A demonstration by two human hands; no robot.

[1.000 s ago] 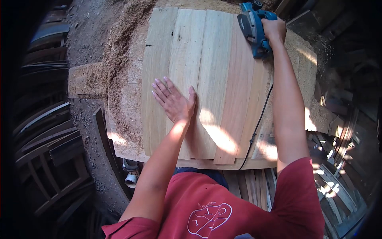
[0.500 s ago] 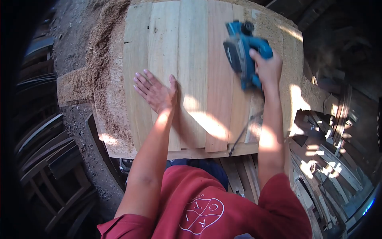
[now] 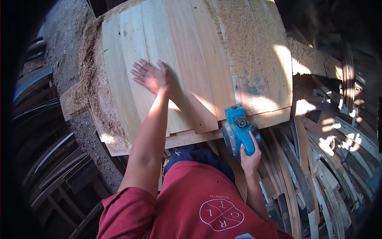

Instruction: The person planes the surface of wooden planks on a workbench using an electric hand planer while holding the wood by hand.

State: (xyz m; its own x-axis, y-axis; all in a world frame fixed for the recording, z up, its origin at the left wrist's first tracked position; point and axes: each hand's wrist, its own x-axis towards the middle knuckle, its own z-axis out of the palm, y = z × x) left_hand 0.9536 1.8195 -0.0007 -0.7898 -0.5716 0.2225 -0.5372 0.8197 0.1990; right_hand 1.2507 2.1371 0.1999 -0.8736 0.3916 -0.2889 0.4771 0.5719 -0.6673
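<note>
A blue electric hand planer [image 3: 241, 129] is in my right hand [image 3: 250, 157], whose fingers wrap round its rear handle. Its front part overlaps the near edge of the work table, at the end of the planks; its rear hangs past that edge, close to my body. My left hand [image 3: 153, 77] lies with spread fingers on the pale wooden planks [image 3: 159, 36], which are laid side by side. A reddish plank [image 3: 195, 63] runs to the right of that hand.
Wood shavings [image 3: 89, 49] are heaped along the table's left side, and sawdust [image 3: 254, 44] covers the boards on the right. Offcuts and long strips of wood [image 3: 318, 167] are piled at the lower right. Wooden frames [image 3: 55, 191] stand at the left.
My right hand has drawn the planer from the far right boards back toward me, to the near edge. My left hand stays flat on the planks. The view has shifted and turned somewhat.
</note>
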